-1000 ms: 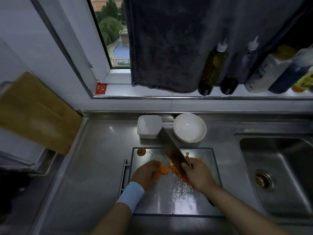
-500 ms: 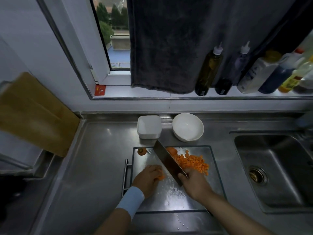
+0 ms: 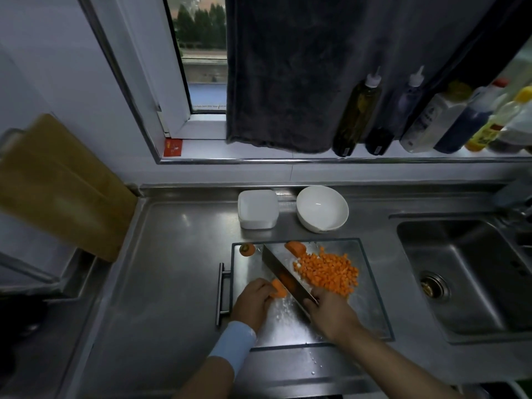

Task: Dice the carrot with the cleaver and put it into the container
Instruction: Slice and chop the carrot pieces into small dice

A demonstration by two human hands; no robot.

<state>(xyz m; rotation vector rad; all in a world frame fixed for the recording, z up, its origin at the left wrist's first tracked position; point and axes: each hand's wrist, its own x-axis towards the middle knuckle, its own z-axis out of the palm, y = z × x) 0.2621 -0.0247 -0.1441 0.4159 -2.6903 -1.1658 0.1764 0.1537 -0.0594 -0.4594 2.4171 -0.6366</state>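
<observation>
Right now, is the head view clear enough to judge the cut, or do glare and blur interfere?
Head view: dim overall; the cleaver and diced carrot read clearly; soft glare patches on the steel counter; the wooden board at the left edge is blurred and the window frame leans with the wide lens.

A dim steel counter [image 3: 172,269] with a sink [image 3: 475,289] sits under a window [image 3: 201,53] half covered by a dark towel [image 3: 288,67].

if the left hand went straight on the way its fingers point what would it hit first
Probably the flat side of the steel cleaver, right behind the orange carrot chunk the left hand holds down; the right hand grips that cleaver. Depth is hard to judge.
</observation>
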